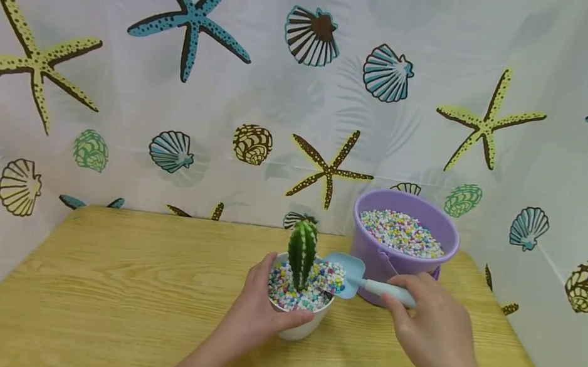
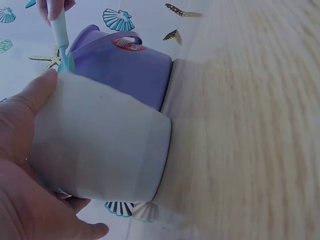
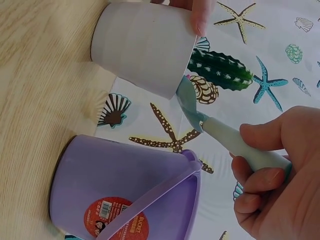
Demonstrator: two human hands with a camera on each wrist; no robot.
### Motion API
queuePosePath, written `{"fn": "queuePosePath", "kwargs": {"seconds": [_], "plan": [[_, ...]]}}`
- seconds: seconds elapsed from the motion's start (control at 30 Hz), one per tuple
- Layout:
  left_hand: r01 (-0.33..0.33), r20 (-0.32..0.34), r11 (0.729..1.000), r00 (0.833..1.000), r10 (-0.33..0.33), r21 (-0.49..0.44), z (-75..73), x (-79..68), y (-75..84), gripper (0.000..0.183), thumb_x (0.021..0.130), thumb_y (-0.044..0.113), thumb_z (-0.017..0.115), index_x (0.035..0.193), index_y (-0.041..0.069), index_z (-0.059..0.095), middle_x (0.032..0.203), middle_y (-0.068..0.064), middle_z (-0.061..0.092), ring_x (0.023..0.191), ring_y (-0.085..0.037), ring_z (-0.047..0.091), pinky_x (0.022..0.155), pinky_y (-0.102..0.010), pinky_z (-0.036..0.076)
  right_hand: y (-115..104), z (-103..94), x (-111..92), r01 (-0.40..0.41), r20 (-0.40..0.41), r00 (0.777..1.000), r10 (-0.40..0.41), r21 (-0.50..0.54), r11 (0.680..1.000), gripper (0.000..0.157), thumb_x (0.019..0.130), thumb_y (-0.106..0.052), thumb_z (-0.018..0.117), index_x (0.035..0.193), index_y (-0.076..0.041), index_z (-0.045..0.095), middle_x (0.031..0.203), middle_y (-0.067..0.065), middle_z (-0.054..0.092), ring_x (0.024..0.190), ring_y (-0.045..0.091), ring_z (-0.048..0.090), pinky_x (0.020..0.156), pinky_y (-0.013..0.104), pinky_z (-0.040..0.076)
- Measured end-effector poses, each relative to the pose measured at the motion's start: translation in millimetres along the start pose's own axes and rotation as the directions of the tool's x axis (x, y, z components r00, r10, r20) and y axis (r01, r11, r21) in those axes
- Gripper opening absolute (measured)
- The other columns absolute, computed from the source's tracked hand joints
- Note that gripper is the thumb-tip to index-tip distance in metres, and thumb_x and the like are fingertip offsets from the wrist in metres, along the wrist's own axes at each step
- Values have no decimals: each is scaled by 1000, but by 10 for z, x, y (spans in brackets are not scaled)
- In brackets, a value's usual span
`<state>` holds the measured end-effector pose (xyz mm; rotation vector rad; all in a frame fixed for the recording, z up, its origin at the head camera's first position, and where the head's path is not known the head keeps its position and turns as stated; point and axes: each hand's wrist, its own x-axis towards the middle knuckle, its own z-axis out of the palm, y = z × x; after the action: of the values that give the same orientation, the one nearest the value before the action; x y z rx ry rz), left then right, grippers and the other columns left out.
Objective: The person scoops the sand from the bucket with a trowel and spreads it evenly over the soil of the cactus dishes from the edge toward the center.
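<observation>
A white pot stands on the table with a green cactus upright in it, surrounded by small multicoloured pebbles. My left hand grips the pot's rim from the near left, thumb in front and fingers on the far left side. In my right hand is the pale handle of a small blue shovel. Its blade tilts over the pot's right rim, with pebbles at its tip. The right wrist view shows fingers and thumb curled round the shovel's handle.
Behind the shovel, at the back right of the wooden table, stands a purple bucket holding many coloured pebbles. Its handle hangs down at the front. A cloth printed with starfish and shells hangs behind the table and at both sides.
</observation>
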<state>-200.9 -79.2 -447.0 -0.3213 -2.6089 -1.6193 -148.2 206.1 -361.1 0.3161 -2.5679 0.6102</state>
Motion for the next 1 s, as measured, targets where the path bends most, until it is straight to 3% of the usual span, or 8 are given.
{"fn": "queuePosePath", "kwargs": {"seconds": [0.17,0.27,0.37,0.5,0.63,0.87,1.0], "plan": [[22,117,999,993,-18,-39,-117,1,-1,133,83,41,100,178,14,11,178,-26,15,158,-52,31,125,-69,30,-38,24,-16,53,-34,998,-54,-30,998,17,94,-16,89,109,-14,80,92,-5,67,71,12,57,60,36,48],[43,165,998,986,-35,-46,-195,8,-8,132,83,36,100,179,17,11,180,-23,14,160,-52,27,126,-71,26,-49,29,-30,76,-56,995,-79,-56,996,18,92,-16,90,108,-15,80,90,-5,65,68,11,56,58,35,47],[45,151,999,988,-41,-23,-213,11,-4,132,82,36,101,178,15,13,177,-26,22,158,-53,32,125,-71,28,-59,31,-42,93,-76,992,-99,-75,993,19,91,-15,91,107,-15,80,89,-6,65,67,10,55,57,34,46],[43,81,999,996,-44,18,-158,-2,14,135,78,39,104,177,11,17,170,-30,31,152,-52,42,122,-69,35,-71,37,-49,123,-100,986,-133,-97,988,20,90,-14,92,106,-14,80,87,-5,63,65,10,53,55,32,45],[50,43,998,998,-52,39,-107,-16,16,135,77,43,104,177,14,19,167,-30,30,150,-53,43,120,-68,40,-74,43,-47,152,-121,978,-167,-125,980,22,88,-13,93,105,-13,79,87,-4,63,63,9,51,53,30,44],[34,141,998,990,-25,-61,-165,27,-40,133,82,38,101,179,24,12,180,-21,13,160,-53,26,125,-72,25,-66,50,-51,181,-150,967,-205,-158,971,25,86,-13,94,106,-12,79,86,-4,63,61,8,48,52,27,41],[14,131,998,991,-6,-65,-166,60,-41,133,80,36,102,179,24,13,178,-23,21,159,-51,30,126,-71,25,-69,54,-62,195,-162,961,-224,-175,965,27,85,-12,95,105,-11,79,86,-3,63,60,9,47,51,27,41]]}}
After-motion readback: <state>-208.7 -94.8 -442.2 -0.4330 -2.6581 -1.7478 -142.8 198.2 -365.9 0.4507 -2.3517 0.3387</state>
